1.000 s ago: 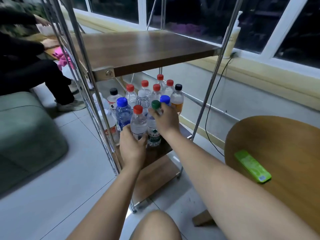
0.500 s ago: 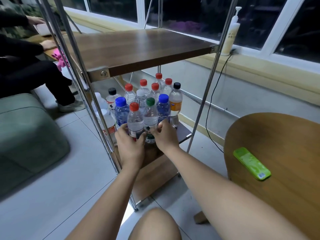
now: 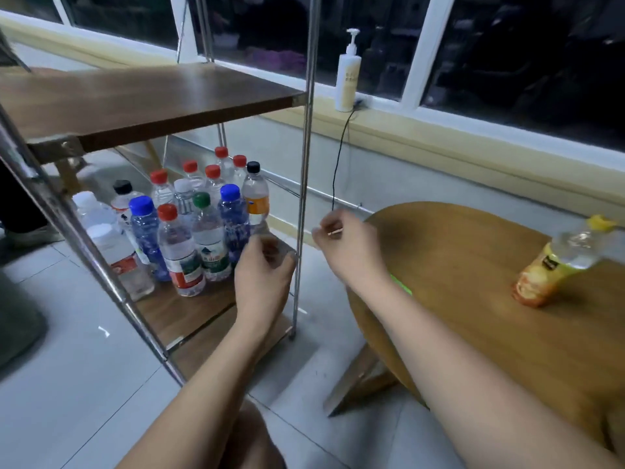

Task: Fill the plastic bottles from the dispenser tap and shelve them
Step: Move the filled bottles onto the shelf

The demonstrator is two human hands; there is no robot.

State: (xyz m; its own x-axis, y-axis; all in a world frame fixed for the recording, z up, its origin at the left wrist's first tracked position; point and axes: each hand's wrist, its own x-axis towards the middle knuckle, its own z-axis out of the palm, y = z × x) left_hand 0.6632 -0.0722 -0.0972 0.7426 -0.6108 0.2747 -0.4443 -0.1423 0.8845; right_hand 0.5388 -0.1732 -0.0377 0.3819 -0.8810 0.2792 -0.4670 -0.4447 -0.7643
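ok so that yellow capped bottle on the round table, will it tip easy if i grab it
Probably light: the yellow-capped bottle looks clear in its upper half, so it may hold little or nothing. Likely tippy: it is tall and narrow and sits alone on the round table. The clear plastic would probably dent under a hard squeeze.

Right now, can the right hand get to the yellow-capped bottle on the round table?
Probably yes. The right hand hovers at the edge of the wooden table, apparently empty, and the yellow-capped bottle stands on that tabletop with only bare wood between them.
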